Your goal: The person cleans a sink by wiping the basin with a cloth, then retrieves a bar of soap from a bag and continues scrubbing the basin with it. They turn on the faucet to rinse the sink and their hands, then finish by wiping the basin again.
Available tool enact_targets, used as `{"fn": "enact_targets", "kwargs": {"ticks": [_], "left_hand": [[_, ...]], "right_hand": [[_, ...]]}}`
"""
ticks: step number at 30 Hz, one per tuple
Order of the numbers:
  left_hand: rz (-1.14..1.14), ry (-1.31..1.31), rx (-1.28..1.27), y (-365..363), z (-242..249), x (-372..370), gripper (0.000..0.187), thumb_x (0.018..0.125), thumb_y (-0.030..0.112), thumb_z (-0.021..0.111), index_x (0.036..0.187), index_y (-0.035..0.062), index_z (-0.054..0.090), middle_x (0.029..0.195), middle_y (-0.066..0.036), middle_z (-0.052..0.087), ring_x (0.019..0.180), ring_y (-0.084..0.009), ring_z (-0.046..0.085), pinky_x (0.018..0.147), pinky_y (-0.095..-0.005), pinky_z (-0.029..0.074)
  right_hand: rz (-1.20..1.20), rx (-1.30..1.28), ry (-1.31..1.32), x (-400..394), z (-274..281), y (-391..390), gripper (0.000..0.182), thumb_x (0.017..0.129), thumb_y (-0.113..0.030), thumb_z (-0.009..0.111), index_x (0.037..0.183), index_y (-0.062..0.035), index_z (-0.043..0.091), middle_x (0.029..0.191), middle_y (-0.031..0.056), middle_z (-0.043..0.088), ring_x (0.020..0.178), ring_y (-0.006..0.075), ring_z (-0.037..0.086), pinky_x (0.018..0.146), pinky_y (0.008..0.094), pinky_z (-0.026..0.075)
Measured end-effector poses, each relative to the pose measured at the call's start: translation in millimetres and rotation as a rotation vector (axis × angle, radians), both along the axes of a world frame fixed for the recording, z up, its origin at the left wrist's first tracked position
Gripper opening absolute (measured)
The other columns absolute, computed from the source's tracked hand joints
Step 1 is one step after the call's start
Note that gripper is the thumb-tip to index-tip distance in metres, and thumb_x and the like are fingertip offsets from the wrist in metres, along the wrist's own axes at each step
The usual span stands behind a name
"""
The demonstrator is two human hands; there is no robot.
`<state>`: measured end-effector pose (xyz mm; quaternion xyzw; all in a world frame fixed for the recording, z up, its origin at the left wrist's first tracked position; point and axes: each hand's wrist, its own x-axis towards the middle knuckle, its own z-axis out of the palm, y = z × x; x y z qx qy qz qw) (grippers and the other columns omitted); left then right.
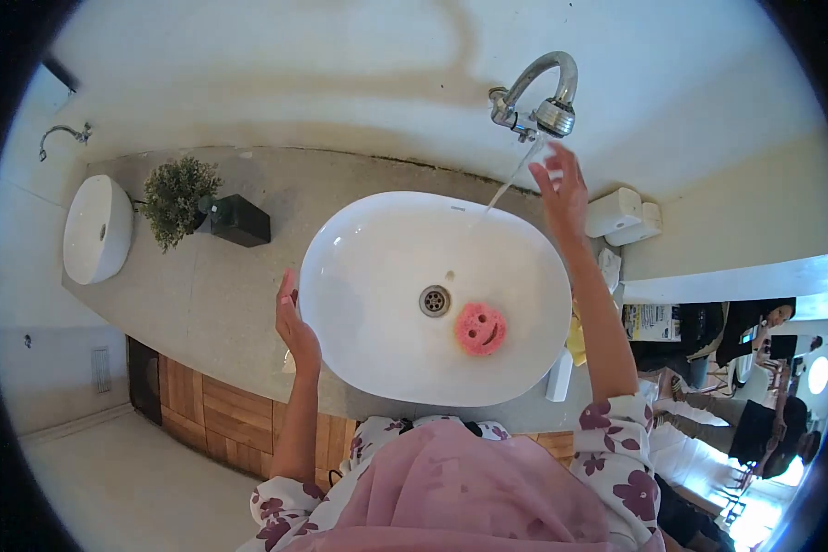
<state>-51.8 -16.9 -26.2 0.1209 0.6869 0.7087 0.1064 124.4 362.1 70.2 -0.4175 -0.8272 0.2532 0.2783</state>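
Note:
A white oval basin (377,267) sits on a grey counter (221,304). Inside it, right of the drain (434,300), lies a pink round sponge (481,328) with a smiling face. Water streams from the chrome tap (545,97) on the wall down into the basin. My right hand (561,189) is raised just below the tap's spout, fingers apart, holding nothing. My left hand (294,322) rests flat against the basin's left rim, empty.
A small potted plant (189,202) in a black pot stands on the counter to the left. A second white basin (97,230) with its own tap (63,136) is further left. White containers (621,213) sit right of the basin. Other people are at the far right.

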Motion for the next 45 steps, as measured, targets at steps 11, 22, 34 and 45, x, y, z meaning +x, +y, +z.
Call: {"fn": "enact_targets", "kwargs": {"ticks": [11, 22, 34, 45], "left_hand": [[0.009, 0.085, -0.088, -1.4, -4.3, -3.2, 0.056, 0.102, 0.041, 0.03, 0.13, -0.0036, 0.05, 0.139, -0.019, 0.045, 0.127, -0.0285, 0.045, 0.107, -0.0389, 0.034], [-0.01, 0.185, -0.21, -0.7, -4.3, -4.7, 0.052, 0.103, 0.034, 0.029, 0.126, -0.0047, 0.054, 0.136, -0.02, 0.048, 0.128, -0.03, 0.044, 0.108, -0.0396, 0.032], [-0.439, 0.931, -0.794, 39.8, 34.2, 24.0, 0.042, 0.093, 0.019, 0.051, 0.132, 0.0023, 0.048, 0.149, -0.016, 0.031, 0.14, -0.0355, 0.025, 0.112, -0.0495, 0.021], [-0.439, 1.241, -1.019, 124.9, -56.3, -4.7, 0.071, 0.095, 0.047, 0.042, 0.148, 0.0039, 0.022, 0.155, -0.012, 0.02, 0.144, -0.0251, 0.017, 0.116, -0.0423, 0.016]], "right_hand": [[0.11, 0.105, 0.524, -76.4, -61.1, 74.1, 0.039, 0.092, -0.036, 0.06, 0.114, -0.0048, 0.052, 0.082, 0.0049, 0.056, 0.072, 0.0129, 0.054, 0.064, 0.029, 0.047], [-0.056, -0.104, 0.325, -77.1, -24.7, 52.3, 0.028, 0.083, -0.012, 0.058, 0.107, -0.0006, 0.051, 0.086, 0.0241, 0.064, 0.082, 0.0399, 0.064, 0.071, 0.0439, 0.049], [0.551, -0.168, -0.571, 79.0, -90.3, -142.5, 0.071, 0.078, -0.04, 0.071, 0.137, -0.0141, 0.043, 0.14, 0.0233, 0.038, 0.131, 0.041, 0.035, 0.103, 0.0527, 0.036], [0.407, -0.157, -0.678, 102.6, -97.8, -195.0, 0.086, 0.067, -0.035, 0.078, 0.141, -0.0252, 0.037, 0.149, 0.0202, 0.024, 0.137, 0.0422, 0.025, 0.1, 0.0556, 0.04]]}}
